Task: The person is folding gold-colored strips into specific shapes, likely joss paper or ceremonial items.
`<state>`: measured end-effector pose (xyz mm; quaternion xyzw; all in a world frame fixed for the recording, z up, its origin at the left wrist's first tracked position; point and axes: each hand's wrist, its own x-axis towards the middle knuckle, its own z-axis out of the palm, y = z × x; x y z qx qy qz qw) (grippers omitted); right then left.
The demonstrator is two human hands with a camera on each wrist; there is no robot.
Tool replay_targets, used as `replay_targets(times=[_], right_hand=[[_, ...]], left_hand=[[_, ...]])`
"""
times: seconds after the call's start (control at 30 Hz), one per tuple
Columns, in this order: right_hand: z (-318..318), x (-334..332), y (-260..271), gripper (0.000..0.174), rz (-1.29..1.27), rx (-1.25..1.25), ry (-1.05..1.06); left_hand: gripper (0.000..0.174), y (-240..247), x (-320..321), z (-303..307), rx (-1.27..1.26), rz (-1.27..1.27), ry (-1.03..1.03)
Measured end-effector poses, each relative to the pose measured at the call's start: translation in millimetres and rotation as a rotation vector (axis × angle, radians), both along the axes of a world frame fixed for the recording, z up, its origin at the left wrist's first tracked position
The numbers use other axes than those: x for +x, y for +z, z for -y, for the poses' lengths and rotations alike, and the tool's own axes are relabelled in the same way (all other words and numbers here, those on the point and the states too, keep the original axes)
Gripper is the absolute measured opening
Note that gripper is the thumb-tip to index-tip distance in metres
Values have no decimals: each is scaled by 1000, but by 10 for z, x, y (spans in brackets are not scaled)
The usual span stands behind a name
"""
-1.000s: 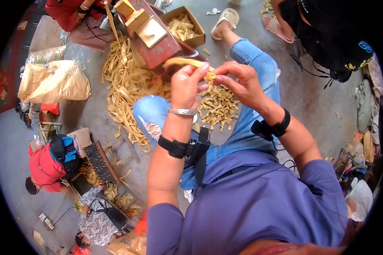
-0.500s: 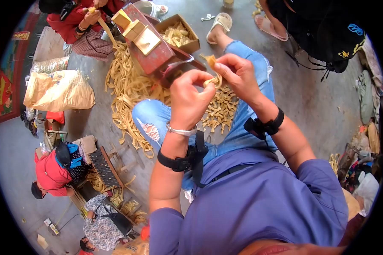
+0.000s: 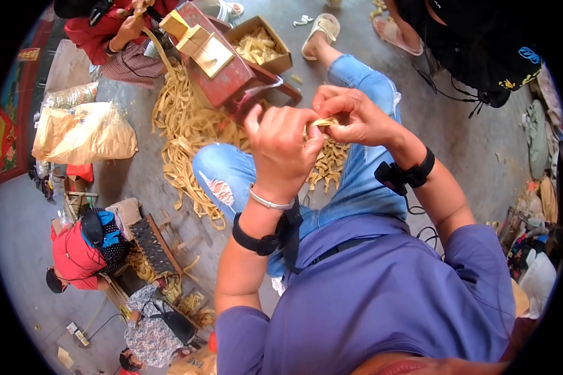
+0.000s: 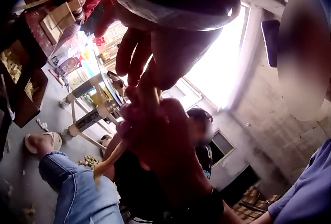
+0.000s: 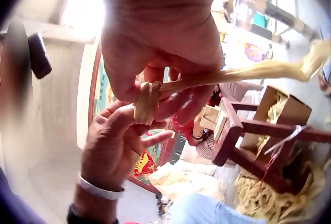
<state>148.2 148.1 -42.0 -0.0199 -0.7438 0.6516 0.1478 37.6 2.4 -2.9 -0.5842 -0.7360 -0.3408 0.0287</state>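
Both hands meet over the lap around a soft, tan-yellow flat strip [image 3: 323, 122]. In the right wrist view the strip [image 5: 147, 102] is wrapped into a small loop, and its long tail runs out past the right hand's fingers. My left hand [image 3: 284, 150] pinches the looped part between thumb and fingers. My right hand [image 3: 356, 115] grips the strip close beside it, fingers curled. The left wrist view shows the right hand [image 4: 160, 141] dark against bright light, a strip end hanging below. Under the hands lies a pile of short tan pieces [image 3: 327, 165].
Long tan strips [image 3: 187, 144] heap on the floor beside a red wooden bench [image 3: 222, 84] bearing a small wooden block device [image 3: 203, 50]. A cardboard box [image 3: 275, 59] holds more pieces. Other people sit around; a paper sack [image 3: 84, 134] lies at left.
The strip first stretched out leftward past the left hand, then was bent into a loop with its end held up by the right hand. Now the hands are drawn together and the left has turned knuckles-up.
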Motion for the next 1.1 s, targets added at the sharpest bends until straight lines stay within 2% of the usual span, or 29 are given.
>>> replay_targets(times=[0.03, 0.13, 0.17, 0.27, 0.3, 0.4, 0.47, 0.57, 0.67, 0.7, 0.8, 0.9, 1.0, 1.07, 1.1], right_hand=[[23, -5, -36, 10, -40, -80, 5], [146, 20, -5, 13, 14, -616, 43], [210, 21, -37, 19, 26, -727, 44], [266, -2, -58, 24, 82, -701, -4], [224, 7, -20, 27, 55, -786, 13], [147, -25, -29, 24, 111, -445, 98], [186, -25, 62, 26, 127, -432, 84], [189, -21, 174, 27, 121, -461, 13], [94, 3, 75, 19, 99, -195, -134], [82, 5, 116, 14, 85, -147, -187], [91, -43, 163, 12, 26, -13, -209], [92, -122, 199, 8, -39, 178, -232], [156, -248, 288, 9, -129, 322, -209], [222, -384, 385, 10, -195, 361, -176], [206, -427, 416, 10, -173, 373, -174]], left_hand=[[9, 24, -6, -12, 34, 58, 26], [13, -112, -61, 42, 16, 289, 204], [16, -124, -64, 72, 10, 335, 182], [16, -110, -50, 76, 84, 698, 78], [22, -29, -38, 106, 20, 817, 74], [26, -63, -44, 155, 23, 834, 81], [22, -179, -121, 196, 135, 893, 117], [8, -43, -157, 220, 221, 1040, 123], [6, -28, -259, 299, 274, 1296, 121], [4, -56, -320, 345, 247, 1273, 94], [6, -64, -382, 390, 257, 1362, 97], [16, -19, -618, 362, 201, 714, 14], [31, 152, -585, 260, 42, 693, -51], [30, 187, -580, 195, -124, 1249, -133], [24, 269, -659, 202, -286, 1277, -147]])
